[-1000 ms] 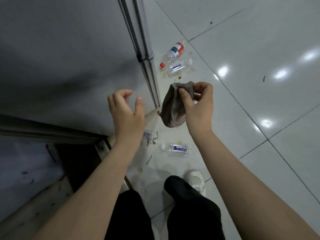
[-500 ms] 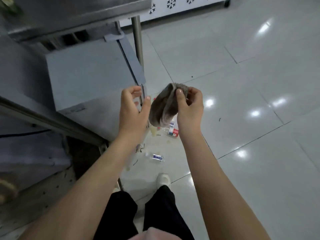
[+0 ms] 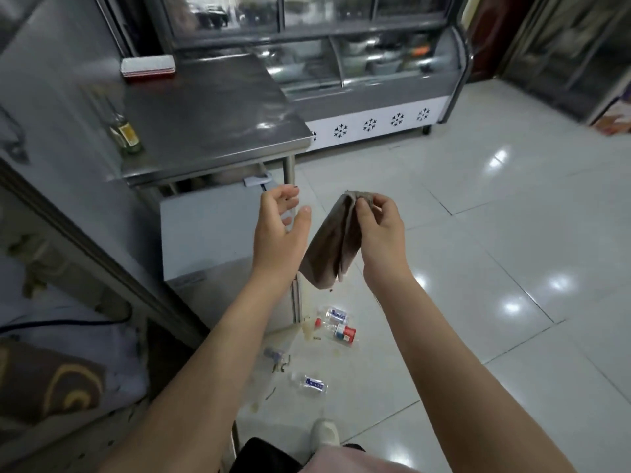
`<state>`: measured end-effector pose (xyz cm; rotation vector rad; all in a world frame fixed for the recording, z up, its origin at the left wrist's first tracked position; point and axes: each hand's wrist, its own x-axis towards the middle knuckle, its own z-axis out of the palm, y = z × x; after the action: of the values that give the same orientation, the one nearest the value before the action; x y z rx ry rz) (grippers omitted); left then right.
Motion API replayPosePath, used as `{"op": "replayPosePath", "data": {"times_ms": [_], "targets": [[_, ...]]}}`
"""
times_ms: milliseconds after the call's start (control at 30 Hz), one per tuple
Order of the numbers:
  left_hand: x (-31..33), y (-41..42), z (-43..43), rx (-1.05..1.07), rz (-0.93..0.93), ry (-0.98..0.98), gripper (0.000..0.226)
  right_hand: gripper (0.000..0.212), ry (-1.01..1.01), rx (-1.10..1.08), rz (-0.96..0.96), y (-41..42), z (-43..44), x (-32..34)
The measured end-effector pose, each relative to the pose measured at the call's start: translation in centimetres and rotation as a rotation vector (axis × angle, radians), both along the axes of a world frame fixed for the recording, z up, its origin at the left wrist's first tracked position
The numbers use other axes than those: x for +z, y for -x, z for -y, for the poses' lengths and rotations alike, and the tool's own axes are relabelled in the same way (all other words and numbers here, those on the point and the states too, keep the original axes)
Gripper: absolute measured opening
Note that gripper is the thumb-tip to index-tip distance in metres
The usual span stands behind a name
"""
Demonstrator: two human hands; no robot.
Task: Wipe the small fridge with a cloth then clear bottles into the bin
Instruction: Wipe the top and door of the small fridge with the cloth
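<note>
My right hand [image 3: 380,233] pinches the top edge of a grey-brown cloth [image 3: 333,244], which hangs folded in the air between my hands. My left hand [image 3: 280,227] is held up beside the cloth with relaxed fingers and holds nothing. The small grey fridge [image 3: 211,240] stands under a steel table, just left of my left hand. Several plastic bottles lie on the floor below my hands: a clear one with a blue label [image 3: 312,384], one with a red label [image 3: 343,332] and another clear one [image 3: 333,315]. No bin is in view.
A steel table [image 3: 211,121] stands over the fridge, with a glass bottle [image 3: 124,131] and a white and red tray [image 3: 148,66] on it. A glass display freezer [image 3: 368,80] lines the back. White floor tiles [image 3: 478,268] spread out to the right. My shoe [image 3: 324,433] is near the bottom edge.
The view has risen from the floor and fridge side to the whole room. My hands moved up and apart a little. The cloth now hangs longer from my right hand.
</note>
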<state>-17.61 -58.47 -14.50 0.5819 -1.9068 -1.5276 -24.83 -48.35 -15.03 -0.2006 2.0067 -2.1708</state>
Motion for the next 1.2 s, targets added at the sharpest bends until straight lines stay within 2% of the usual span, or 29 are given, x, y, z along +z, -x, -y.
{"op": "replayPosePath", "data": {"times_ms": [167, 300, 600, 867, 1067, 1200], "targets": [[1.1, -0.4, 0.2, -0.065, -0.074, -0.035, 0.023, 0.007, 0.024, -0.040, 0.022, -0.5, -0.8, 1.2], [1.9, 0.3, 0.2, -0.127, -0.039, -0.014, 0.023, 0.008, 0.004, -0.099, 0.042, 0.1, -2.1, 1.6], [3.4, 4.3, -3.0, -0.111, -0.048, -0.054, 0.021, 0.024, -0.068, -0.155, 0.059, 4.7, -6.8, 3.0], [2.5, 14.5, -11.1, -0.016, -0.069, -0.084, 0.014, 0.032, -0.139, -0.055, 0.021, 15.5, -14.9, 4.4], [2.3, 23.4, -18.2, 0.065, -0.020, -0.095, 0.015, 0.038, -0.168, 0.076, 0.042, 25.2, -20.8, 5.3], [2.4, 28.0, -20.1, 0.093, 0.036, -0.059, 0.018, 0.036, -0.194, 0.170, 0.034, 30.8, -21.7, 4.9]]}}
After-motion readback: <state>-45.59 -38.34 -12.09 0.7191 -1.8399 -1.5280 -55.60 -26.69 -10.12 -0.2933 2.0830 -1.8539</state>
